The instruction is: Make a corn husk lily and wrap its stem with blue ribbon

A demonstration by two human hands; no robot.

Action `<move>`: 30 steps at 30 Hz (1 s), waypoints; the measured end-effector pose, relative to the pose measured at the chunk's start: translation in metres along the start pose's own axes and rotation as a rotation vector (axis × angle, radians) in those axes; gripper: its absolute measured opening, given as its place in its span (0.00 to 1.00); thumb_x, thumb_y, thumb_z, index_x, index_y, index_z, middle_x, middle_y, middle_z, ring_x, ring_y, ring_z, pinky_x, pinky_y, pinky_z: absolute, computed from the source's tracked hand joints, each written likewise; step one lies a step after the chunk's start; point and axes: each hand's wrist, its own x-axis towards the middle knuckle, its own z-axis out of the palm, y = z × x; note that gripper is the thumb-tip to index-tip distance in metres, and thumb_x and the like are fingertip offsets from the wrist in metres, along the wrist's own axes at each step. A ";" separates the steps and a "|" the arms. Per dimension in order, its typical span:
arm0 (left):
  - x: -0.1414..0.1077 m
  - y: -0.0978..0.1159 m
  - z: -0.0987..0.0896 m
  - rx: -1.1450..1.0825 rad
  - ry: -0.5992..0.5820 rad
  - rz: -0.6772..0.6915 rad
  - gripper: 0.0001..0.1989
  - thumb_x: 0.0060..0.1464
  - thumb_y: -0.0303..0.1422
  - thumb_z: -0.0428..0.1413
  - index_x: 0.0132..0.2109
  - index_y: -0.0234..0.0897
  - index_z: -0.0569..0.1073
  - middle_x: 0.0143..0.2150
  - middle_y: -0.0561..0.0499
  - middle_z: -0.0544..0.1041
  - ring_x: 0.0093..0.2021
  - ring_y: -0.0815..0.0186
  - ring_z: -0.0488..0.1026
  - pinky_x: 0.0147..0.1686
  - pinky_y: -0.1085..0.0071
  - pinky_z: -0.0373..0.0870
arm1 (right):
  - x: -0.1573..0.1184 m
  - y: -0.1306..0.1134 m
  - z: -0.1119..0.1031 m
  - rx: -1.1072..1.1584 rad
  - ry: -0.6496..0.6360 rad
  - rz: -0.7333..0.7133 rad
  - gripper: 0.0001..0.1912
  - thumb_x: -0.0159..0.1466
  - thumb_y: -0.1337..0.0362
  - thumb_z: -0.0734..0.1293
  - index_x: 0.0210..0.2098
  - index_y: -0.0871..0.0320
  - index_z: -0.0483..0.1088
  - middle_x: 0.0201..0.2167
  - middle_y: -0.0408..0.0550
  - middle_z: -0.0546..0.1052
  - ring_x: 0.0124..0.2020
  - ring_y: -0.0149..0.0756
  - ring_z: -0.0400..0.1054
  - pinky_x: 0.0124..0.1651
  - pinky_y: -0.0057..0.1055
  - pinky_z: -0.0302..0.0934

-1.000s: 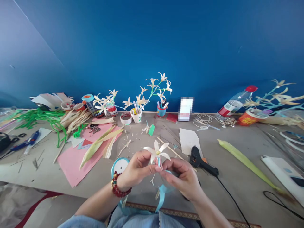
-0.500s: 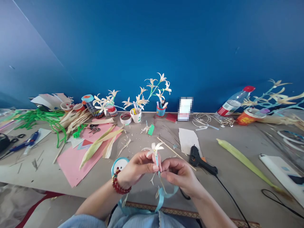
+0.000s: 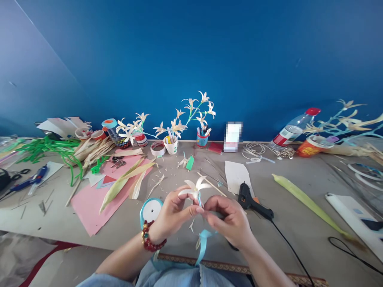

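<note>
A cream flower (image 3: pixel 196 189) with narrow petals faces upward, its blue-wrapped stem pinched by my left hand (image 3: pixel 176 211) just below the petals. Touching the same stem a little lower, the fingers of my right hand (image 3: pixel 229 219) are pressed together, and it appears to hold the light blue ribbon. That ribbon (image 3: pixel 202 247) hangs below my hands towards my lap. Beside my left wrist lies the ribbon spool (image 3: pixel 152 210) with a white centre. The stem's lower end is hidden by my fingers.
Right of my hands are a black glue gun (image 3: pixel 254 203), white paper (image 3: pixel 237 177) and a green husk (image 3: pixel 305 201). Pink paper (image 3: pixel 89 207) with husks lies left. Along the wall stand a white cup (image 3: pixel 170 146), a tilted bottle (image 3: pixel 291 133) and several finished flowers.
The flower has tilted and shows more of its open face. My left fingers have shifted around the stem, and the ribbon loop beneath my right hand has changed shape.
</note>
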 end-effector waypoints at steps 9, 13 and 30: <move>0.006 0.012 0.001 -0.166 -0.101 -0.158 0.14 0.52 0.39 0.64 0.28 0.33 0.73 0.28 0.52 0.69 0.31 0.69 0.63 0.34 0.73 0.59 | 0.004 0.007 -0.016 0.126 -0.214 0.137 0.04 0.59 0.66 0.70 0.30 0.60 0.73 0.23 0.40 0.69 0.23 0.27 0.56 0.25 0.24 0.51; 0.009 0.008 -0.001 -0.193 -0.108 -0.227 0.14 0.50 0.39 0.65 0.30 0.32 0.74 0.29 0.51 0.69 0.31 0.68 0.64 0.34 0.72 0.60 | 0.005 0.015 -0.015 0.285 -0.244 0.217 0.09 0.58 0.61 0.73 0.29 0.60 0.73 0.21 0.38 0.65 0.21 0.25 0.52 0.24 0.24 0.48; 0.007 0.002 0.001 0.086 -0.029 -0.030 0.09 0.56 0.35 0.61 0.32 0.34 0.74 0.31 0.51 0.70 0.34 0.68 0.66 0.37 0.72 0.62 | 0.005 0.016 -0.008 0.255 -0.104 0.176 0.17 0.58 0.55 0.73 0.23 0.59 0.68 0.16 0.38 0.65 0.19 0.26 0.53 0.23 0.25 0.48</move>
